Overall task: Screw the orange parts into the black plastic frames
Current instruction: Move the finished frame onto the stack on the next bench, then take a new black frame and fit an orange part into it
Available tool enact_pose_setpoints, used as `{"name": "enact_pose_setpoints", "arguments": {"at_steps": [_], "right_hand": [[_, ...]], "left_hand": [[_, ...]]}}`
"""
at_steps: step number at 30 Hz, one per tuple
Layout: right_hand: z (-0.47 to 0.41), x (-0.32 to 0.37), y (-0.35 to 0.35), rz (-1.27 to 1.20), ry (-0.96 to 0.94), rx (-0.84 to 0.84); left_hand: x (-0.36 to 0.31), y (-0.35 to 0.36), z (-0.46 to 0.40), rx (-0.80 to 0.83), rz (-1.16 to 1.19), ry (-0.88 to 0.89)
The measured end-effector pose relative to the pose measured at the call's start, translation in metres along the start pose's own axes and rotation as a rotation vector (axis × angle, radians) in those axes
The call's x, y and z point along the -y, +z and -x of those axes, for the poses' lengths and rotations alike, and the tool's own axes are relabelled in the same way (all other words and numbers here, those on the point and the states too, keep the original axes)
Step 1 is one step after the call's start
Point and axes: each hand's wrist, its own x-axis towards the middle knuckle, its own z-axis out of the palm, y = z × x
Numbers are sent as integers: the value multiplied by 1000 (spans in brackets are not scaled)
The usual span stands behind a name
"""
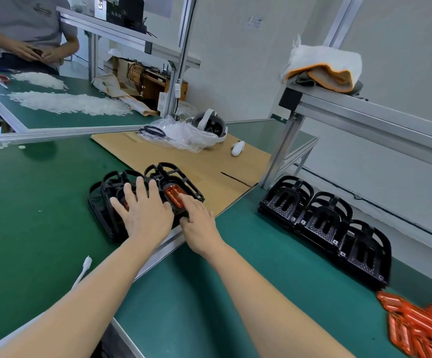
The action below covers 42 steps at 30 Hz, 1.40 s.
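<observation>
Pressing flat on a cluster of black plastic frames on the green bench, the left hand lies with fingers straight, while the right hand, fingers extended, touches the orange part seated in the nearest frame. Seating looks to be the step in hand; next would be fetching another from the orange pile at the right.

Bright, even indoor light casts soft shadows, wide-angle distortion bends the edges, and the orange parts at lower right blur.
</observation>
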Motion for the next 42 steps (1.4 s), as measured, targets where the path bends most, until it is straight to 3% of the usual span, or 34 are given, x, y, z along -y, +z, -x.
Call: {"name": "enact_pose_setpoints", "arguments": {"at_steps": [7, 12, 17, 25, 32, 42], "right_hand": [[37, -24, -31, -107, 74, -98], [76, -57, -61, -108, 183, -266], [111, -93, -99, -29, 322, -412], [157, -157, -153, 148, 531, -554], [184, -204, -175, 317, 705, -571], [177, -231, -191, 281, 949, -577]], "left_hand": [[-22, 1, 15, 62, 135, 79], [-59, 7, 39, 58, 408, 345], [-108, 26, 71, 177, 482, 535], [-189, 54, 114, 347, 375, 721], [-235, 76, 134, 415, 193, 854], [-262, 100, 137, 445, 4, 936]]}}
